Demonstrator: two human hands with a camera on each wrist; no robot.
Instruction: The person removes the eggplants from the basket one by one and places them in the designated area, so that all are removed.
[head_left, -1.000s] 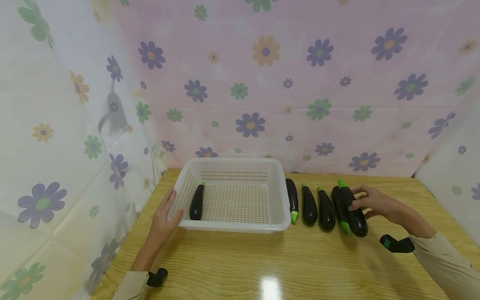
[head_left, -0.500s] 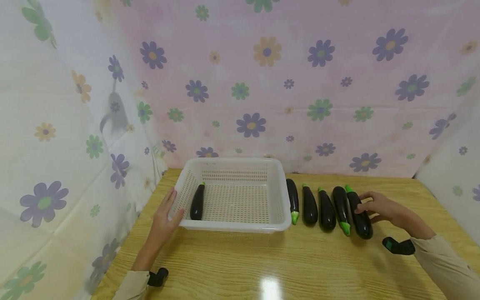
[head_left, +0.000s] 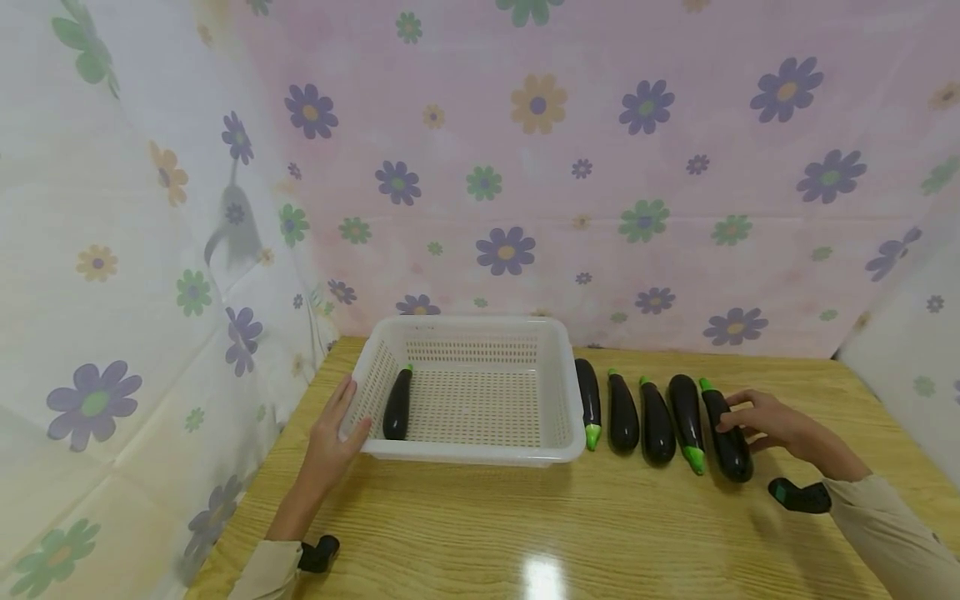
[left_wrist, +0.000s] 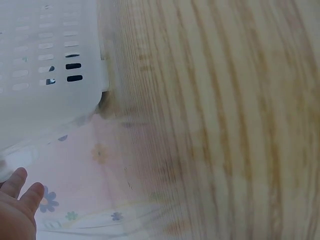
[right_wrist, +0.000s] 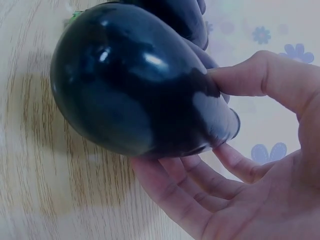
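In the head view my right hand (head_left: 772,421) holds the rightmost eggplant (head_left: 729,437), its stem end pointing away and its round end toward me. The right wrist view shows the thumb on one side of this dark, glossy eggplant (right_wrist: 125,85) and the fingers under the other, close over the table. My left hand (head_left: 330,433) rests at the front left corner of a white plastic basket (head_left: 480,454), fingers along its left side and thumb at the front rim. One eggplant (head_left: 398,406) lies inside the basket, by its left wall.
Several more eggplants lie in a row between the basket and my right hand, among them one beside the basket (head_left: 589,400) and one (head_left: 686,417) next to the held one. A flowered cloth (head_left: 540,208) stands behind the wooden table (head_left: 465,533).
My right hand has moved the eggplant right and lower, from overlapping its neighbour to lying beside it at the row's right end. The left hand stays at the basket's corner.
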